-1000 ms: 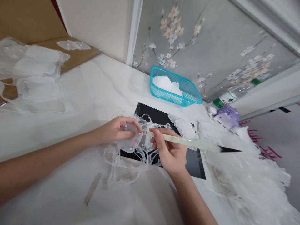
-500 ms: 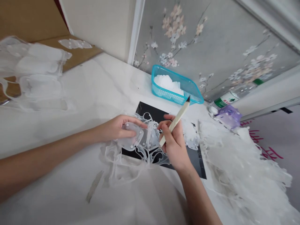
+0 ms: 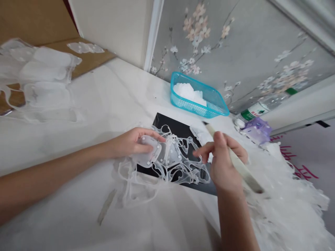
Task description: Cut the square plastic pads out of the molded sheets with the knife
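My left hand [image 3: 142, 143] is closed on a translucent rubbery pad [image 3: 147, 153] dotted with small white bumps, thumb on top. The pad belongs to a tangle of clear, cut-out plastic webbing [image 3: 180, 170] lying over a black board [image 3: 167, 122]. To the right of the board, my right hand [image 3: 226, 164] grips a pale flat stick [image 3: 244, 170] with dark ends, held slantwise across the palm. Its index finger is bent toward the webbing. What kind of tool the stick is, I cannot make out.
Behind the board stands a blue basket [image 3: 199, 106] holding white pieces. A large heap of clear scraps [image 3: 285, 195] lies at the right, near a purple packet [image 3: 258, 129] and a bottle [image 3: 264, 106]. Stacked translucent sheets [image 3: 47, 80] sit at the left on cardboard [image 3: 91, 62].
My right hand has moved right, off the webbing, and the stick has turned to slant the other way. More webbing shows on the board. My left hand keeps its hold.
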### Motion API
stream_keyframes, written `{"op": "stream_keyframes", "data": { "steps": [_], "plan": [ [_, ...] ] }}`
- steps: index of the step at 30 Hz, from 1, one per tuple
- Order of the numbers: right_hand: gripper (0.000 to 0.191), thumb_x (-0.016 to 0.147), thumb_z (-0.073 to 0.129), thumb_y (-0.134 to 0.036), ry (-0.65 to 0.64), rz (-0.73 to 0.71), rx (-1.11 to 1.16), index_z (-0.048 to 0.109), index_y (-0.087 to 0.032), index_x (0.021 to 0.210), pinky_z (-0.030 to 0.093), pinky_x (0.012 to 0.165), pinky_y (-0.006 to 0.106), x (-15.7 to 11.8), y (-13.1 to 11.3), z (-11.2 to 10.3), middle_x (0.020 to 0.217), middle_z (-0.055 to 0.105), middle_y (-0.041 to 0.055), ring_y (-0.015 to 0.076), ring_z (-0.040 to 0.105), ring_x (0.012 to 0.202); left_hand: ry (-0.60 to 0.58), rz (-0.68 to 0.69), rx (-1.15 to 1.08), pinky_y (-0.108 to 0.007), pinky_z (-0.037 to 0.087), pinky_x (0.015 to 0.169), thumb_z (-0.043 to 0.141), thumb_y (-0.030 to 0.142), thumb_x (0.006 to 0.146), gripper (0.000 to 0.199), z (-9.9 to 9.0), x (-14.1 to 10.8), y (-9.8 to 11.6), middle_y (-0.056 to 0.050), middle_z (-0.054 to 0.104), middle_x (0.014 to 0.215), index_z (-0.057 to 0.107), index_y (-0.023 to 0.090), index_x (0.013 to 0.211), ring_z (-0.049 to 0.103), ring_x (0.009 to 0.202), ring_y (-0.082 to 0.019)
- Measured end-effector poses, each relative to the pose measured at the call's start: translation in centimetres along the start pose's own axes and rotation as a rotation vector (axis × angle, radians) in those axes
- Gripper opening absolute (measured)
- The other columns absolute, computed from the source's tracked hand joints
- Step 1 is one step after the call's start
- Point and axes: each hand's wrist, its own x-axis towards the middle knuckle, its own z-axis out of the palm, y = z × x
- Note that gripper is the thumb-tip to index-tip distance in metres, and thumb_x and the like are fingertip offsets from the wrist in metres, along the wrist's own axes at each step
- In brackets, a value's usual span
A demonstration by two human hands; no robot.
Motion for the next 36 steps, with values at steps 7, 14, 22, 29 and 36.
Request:
{"op": "stream_keyframes", "data": {
  "steps": [7, 14, 22, 29, 36],
  "plan": [
    [0.04, 0.091, 0.042, -0.045, 0.022, -0.029, -0.038, 0.051, -0.028, 0.126, 0.051, 0.047, 0.025, -0.2, -0.4, 1.1, 0.086, 0.071, 0.0026, 0.0096, 0.06, 0.048, -0.001, -0.009, 0.004, -0.017, 0.03, 0.045, 0.06, 0.022, 0.075, 0.034, 0.1, 0.1, -0.4, -0.002, 0.067, 0.093, 0.064, 0.023, 0.109, 0.048, 0.052, -0.006],
    [0.016, 0.073, 0.071, -0.026, -0.043, -0.089, -0.19, 0.072, -0.025, 0.089, 0.055, 0.051, 0.022, -0.8, -0.5, 1.1, 0.072, 0.071, 0.0005, 0.0124, 0.067, 0.056, 0.025, 0.01, 0.014, -0.019, 0.04, 0.055, 0.062, 0.021, 0.073, 0.035, 0.3, 0.1, -0.1, -0.004, 0.066, 0.105, 0.066, 0.02, 0.107, 0.059, 0.07, -0.012],
    [0.005, 0.08, 0.062, -0.024, -0.234, -0.088, -0.213, 0.064, -0.019, 0.081, 0.052, 0.051, 0.023, -1.4, 1.0, 2.7, 0.064, 0.067, 0.0007, 0.014, 0.067, 0.059, 0.022, 0.074, 0.021, -0.023, 0.047, 0.073, 0.06, 0.015, 0.071, 0.037, 0.5, 0.1, -0.2, -0.004, 0.065, 0.108, 0.064, 0.019, 0.107, 0.061, 0.096, -0.019],
    [0.007, 0.082, 0.059, -0.025, -0.305, -0.06, -0.224, 0.061, -0.019, 0.081, 0.05, 0.052, 0.023, -1.5, 1.8, 3.2, 0.065, 0.066, 0.0006, 0.0128, 0.064, 0.058, 0.011, 0.111, 0.055, -0.024, 0.047, 0.078, 0.057, 0.015, 0.073, 0.036, 0.3, 0.2, -0.7, -0.002, 0.065, 0.108, 0.063, 0.022, 0.108, 0.06, 0.101, -0.019],
    [0.007, 0.083, 0.057, -0.026, -0.317, -0.109, -0.313, 0.059, -0.019, 0.08, 0.048, 0.051, 0.022, -1.6, 1.6, 3.4, 0.063, 0.064, -0.0004, 0.012, 0.063, 0.057, 0.02, 0.102, 0.068, -0.025, 0.047, 0.077, 0.058, 0.015, 0.071, 0.036, 0.5, 0.2, -0.5, -0.003, 0.066, 0.107, 0.064, 0.02, 0.107, 0.06, 0.1, -0.021]
  ]
}}
